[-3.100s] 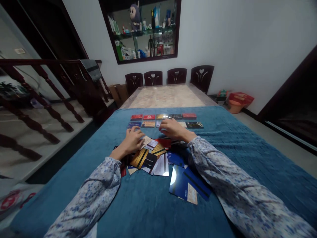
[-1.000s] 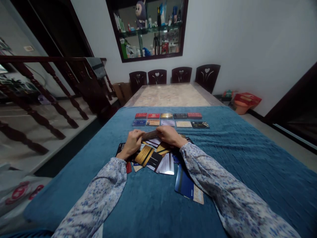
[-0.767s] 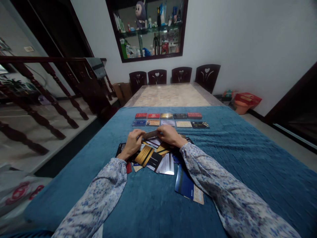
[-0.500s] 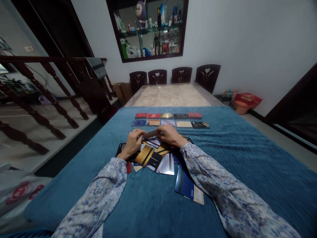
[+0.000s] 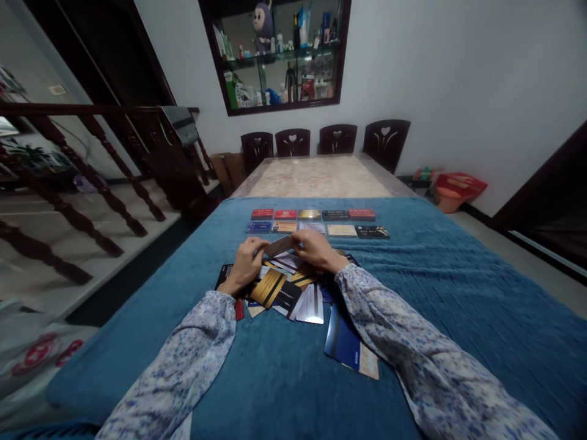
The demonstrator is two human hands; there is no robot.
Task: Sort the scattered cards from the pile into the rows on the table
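Note:
Between my two hands a card (image 5: pixel 279 246), greyish on the side facing me, is held up at a slant. My left hand (image 5: pixel 249 261) pinches its left end with thumb and fingers. At the other end, my right hand (image 5: pixel 316 249) is closed on it. Whether it is one card or a few together I cannot tell. Under my hands lies a loose heap of cards: a gold card (image 5: pixel 268 288), a black card (image 5: pixel 288 296), a silver-white card (image 5: pixel 310 304) and several others, partly hidden by my wrists. A blue card (image 5: pixel 342 339) lies by my right sleeve.
Beyond my hands, two rows of cards lie on the blue cloth (image 5: pixel 270 379), among them a red card stack (image 5: pixel 361 214) and a black card (image 5: pixel 372 231). Farther off are the bare stone tabletop (image 5: pixel 316 176) and several dark chairs (image 5: pixel 338 139). A wooden railing (image 5: pixel 73 260) stands left.
Both hands keep their hold on the card, which looks tipped slightly more toward me. The whole view has shifted a little; the heap and rows look unchanged.

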